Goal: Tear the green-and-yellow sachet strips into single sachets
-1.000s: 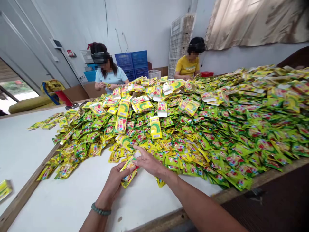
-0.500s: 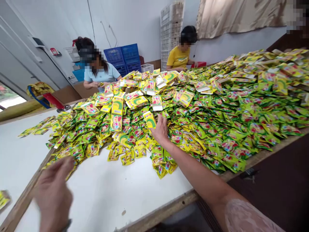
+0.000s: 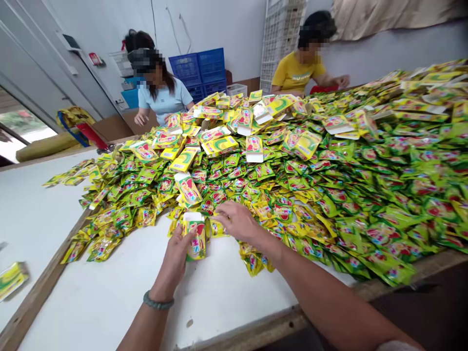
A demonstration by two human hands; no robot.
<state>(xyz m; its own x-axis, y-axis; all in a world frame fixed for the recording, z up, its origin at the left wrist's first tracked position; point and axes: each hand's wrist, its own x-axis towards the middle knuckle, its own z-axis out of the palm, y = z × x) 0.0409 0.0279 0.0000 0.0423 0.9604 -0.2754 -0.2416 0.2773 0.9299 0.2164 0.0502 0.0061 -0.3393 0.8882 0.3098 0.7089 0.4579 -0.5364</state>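
Observation:
My left hand (image 3: 179, 248) grips a small yellow-and-green printed box (image 3: 196, 236) low over the white table, its thumb across the front. The box stands tilted, and its white top end faces the pile. Just right of it, my right hand (image 3: 237, 220) has its fingers bent but apart, over some yellow sachets (image 3: 218, 228); nothing shows in its grasp. Its fingertips are partly hidden. Another box (image 3: 188, 189) leans on the pile edge above my left hand. Green sachets (image 3: 292, 183) heap up behind both hands.
More printed boxes (image 3: 219, 145) lie on top of the heap. A wooden strip (image 3: 40, 287) crosses the table at left, with a single box (image 3: 12, 280) beyond it. Two people, in a light blue shirt (image 3: 166, 102) and a yellow shirt (image 3: 298, 73), sit across the table.
My left hand has come in from the lower left and now holds a box. My right hand has drawn back from the pile without the box it was at. The view has shifted.

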